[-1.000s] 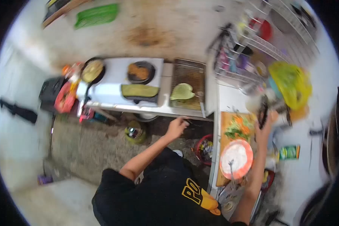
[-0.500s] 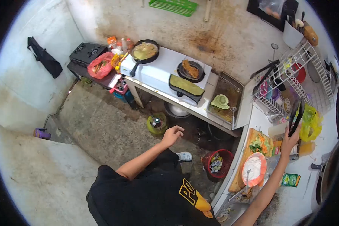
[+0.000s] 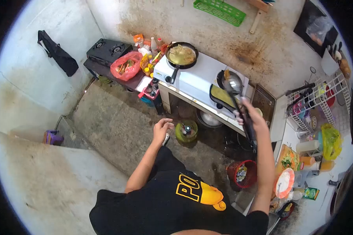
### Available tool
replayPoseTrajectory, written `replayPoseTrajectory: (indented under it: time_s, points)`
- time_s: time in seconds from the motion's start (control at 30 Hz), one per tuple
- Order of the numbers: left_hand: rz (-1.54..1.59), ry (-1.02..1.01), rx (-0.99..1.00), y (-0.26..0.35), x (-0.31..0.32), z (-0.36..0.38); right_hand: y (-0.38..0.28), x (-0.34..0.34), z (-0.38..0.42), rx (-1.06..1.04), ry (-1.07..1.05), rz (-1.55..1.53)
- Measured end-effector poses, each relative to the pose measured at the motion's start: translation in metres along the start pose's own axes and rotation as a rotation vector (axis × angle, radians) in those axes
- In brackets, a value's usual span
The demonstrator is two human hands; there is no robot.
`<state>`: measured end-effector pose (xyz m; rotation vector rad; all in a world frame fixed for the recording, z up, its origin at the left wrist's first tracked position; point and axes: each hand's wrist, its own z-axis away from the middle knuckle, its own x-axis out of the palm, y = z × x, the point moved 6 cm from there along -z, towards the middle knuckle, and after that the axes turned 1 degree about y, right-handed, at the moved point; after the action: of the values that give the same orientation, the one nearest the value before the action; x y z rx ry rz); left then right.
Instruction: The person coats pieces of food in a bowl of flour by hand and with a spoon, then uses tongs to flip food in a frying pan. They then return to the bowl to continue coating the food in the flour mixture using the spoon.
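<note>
A: Starting from the left, how does the left hand (image 3: 162,130) stand?
B: Over the floor (image 3: 113,113), apart from the surface's (image 3: 202,104) front edge, with its fingers loosely curled around nothing

A: And the frying pan (image 3: 175,73)?
B: On the white stove (image 3: 196,74), toward the surface's back left corner, holding pale food (image 3: 181,54). Its handle points toward the front edge, so a careless brush there could spin or tip it

A: Next along?
B: A small dark pan (image 3: 219,79), nearer the back edge, and a yellow-green slab (image 3: 222,96) with a dark rim, by the front edge

A: Where's the utensil (image 3: 249,133)?
B: Its round metal head hides part of the small dark pan; I can't tell whether they touch. A low sweep might shove that pan, or knock the slab off the front edge

A: Is the right hand (image 3: 255,119) secure?
B: Its fingers look closed around the dark handle, though blur hides the exact grip. They hold it partway along, so a slack grip could let the head roll

A: Anything further right?
B: The metal tray (image 3: 267,96), toward the surface's right edge; the forearm swinging that way could bump it
</note>
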<state>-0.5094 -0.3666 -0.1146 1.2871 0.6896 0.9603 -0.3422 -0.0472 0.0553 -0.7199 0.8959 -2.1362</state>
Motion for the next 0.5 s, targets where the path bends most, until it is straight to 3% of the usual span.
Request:
replayPoseTrajectory:
  time_s: [0.1, 0.17, 0.33, 0.5]
  points:
    - [0.019, 0.023, -0.031, 0.011, -0.055, -0.051, 0.003, 0.067, -0.123, 0.157, -0.219, 0.044]
    - [-0.007, 0.031, -0.073, 0.003, -0.095, -0.096, -0.018, 0.117, -0.196, 0.190, -0.104, 0.134]
    - [-0.049, 0.121, -0.008, 0.020, -0.187, -0.176, -0.051, 0.183, -0.418, 0.212, -0.065, 0.250]
    - [-0.074, 0.236, -0.125, 0.019, -0.248, -0.220, -0.061, 0.225, -0.497, 0.316, 0.010, 0.247]
